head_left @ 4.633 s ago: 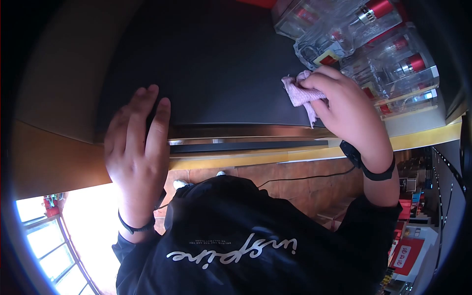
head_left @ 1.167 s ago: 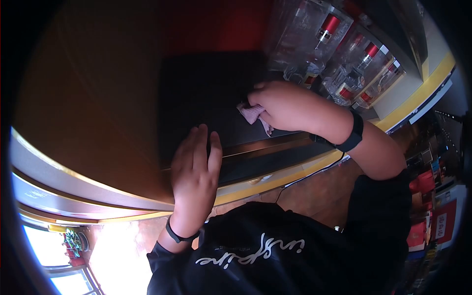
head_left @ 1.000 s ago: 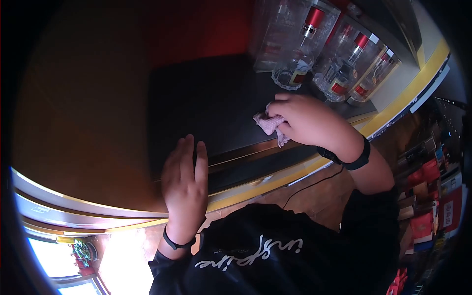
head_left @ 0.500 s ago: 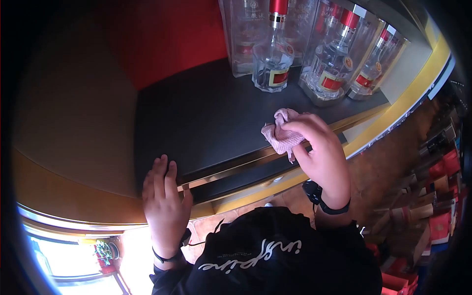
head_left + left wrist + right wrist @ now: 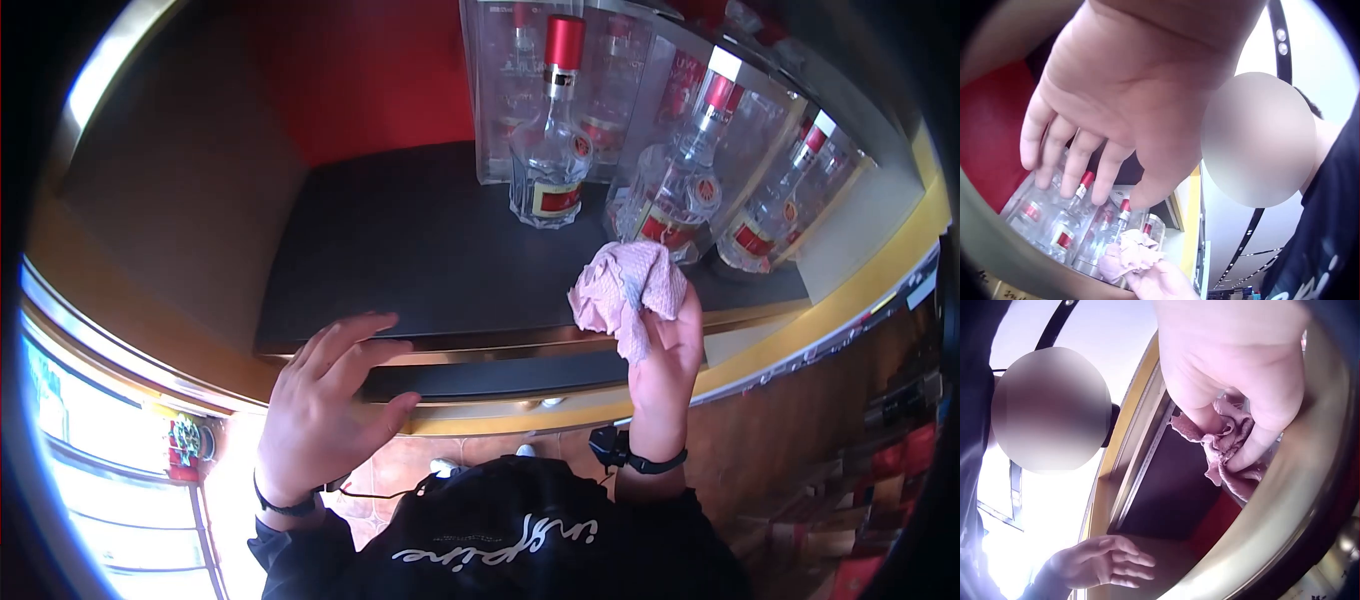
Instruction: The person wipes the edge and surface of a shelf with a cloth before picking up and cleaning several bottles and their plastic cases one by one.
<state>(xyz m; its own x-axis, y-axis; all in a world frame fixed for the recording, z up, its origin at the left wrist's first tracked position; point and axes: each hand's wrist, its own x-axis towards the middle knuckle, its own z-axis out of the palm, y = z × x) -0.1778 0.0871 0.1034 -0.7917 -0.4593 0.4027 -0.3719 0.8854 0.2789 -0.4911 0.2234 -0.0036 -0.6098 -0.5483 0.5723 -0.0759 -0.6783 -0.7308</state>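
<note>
My right hand holds a crumpled pink cloth above the front edge of the dark shelf. In the right wrist view, fingers and thumb curl into the folds of the cloth. Free of any object, my left hand hovers over the shelf's front left edge with fingers spread and a little bent. Its palm faces the camera in the left wrist view. A clear glass bottle with a red cap stands on the shelf, behind and left of the cloth.
Two more red-capped bottles, the nearer one and one farther right, stand in clear boxes. Behind the uncased bottle is another clear box. A red panel backs the shelf. A side wall rises at left, and gold trim runs along the front.
The right hand has drawn back from over the shelf and turned palm up with the cloth. The left hand has lifted and spread its fingers. The head view has shifted, showing the bottles more fully.
</note>
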